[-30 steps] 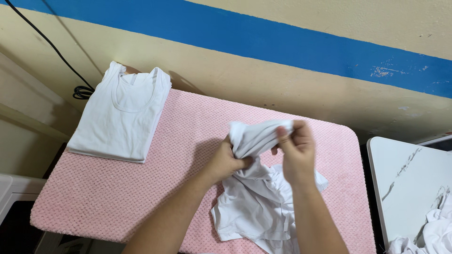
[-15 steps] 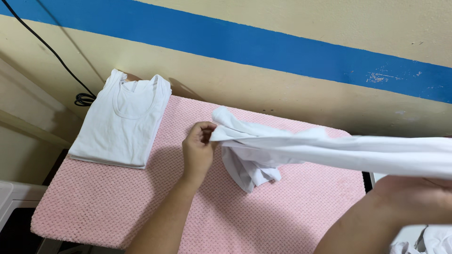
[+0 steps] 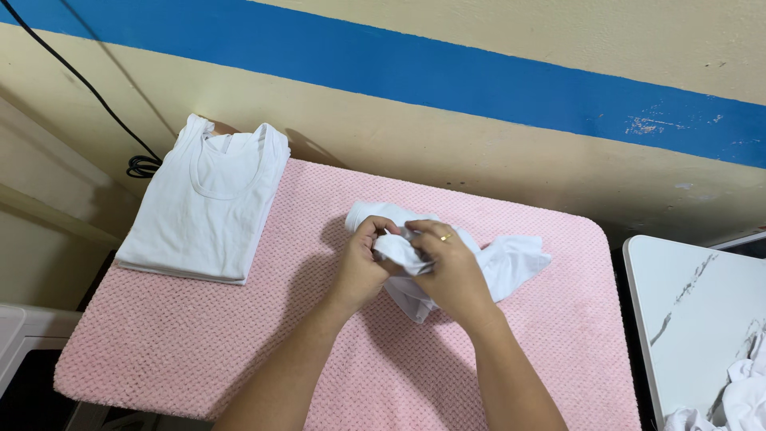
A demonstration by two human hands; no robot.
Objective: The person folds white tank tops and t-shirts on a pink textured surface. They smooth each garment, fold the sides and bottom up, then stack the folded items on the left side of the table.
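Head view looked down on two bare hands that met over a crumpled white garment point(image 3: 487, 267) near the middle of a pink padded tabletop point(image 3: 239, 335). The left hand point(image 3: 363, 267) had its grip pinched on a bunched fold of the cloth, fingers curled in toward the palm with the thumb on top. The right hand point(image 3: 451, 267) faced it, knuckles up, its grip pressed closed on the same bunch; a gold ring point(image 3: 445, 237) showed on one finger. The fingertips of both hands were touching or nearly so, with the gathered white cloth caught between them. Both forearms came up from the lower edge of the picture and drew together at the wrists.

The rest of the garment spread out from under the hands: a rounded fold stuck out to the upper left, and a wider loose flap lay to the right on the pink cover, wrinkled and uneven. A lower corner hung out below the right hand, flat on the cover.

Well apart to the left, at the far left corner of the tabletop, lay a neat stack of folded white tank tops point(image 3: 203, 203), neckline toward the wall. Behind it a black cable point(image 3: 88, 92) ran down the cream wall, which carried a broad blue stripe point(image 3: 447, 76). To the right stood a white marbled surface point(image 3: 694, 311), with more loose white cloth point(image 3: 738, 395) heaped at its lower right corner.
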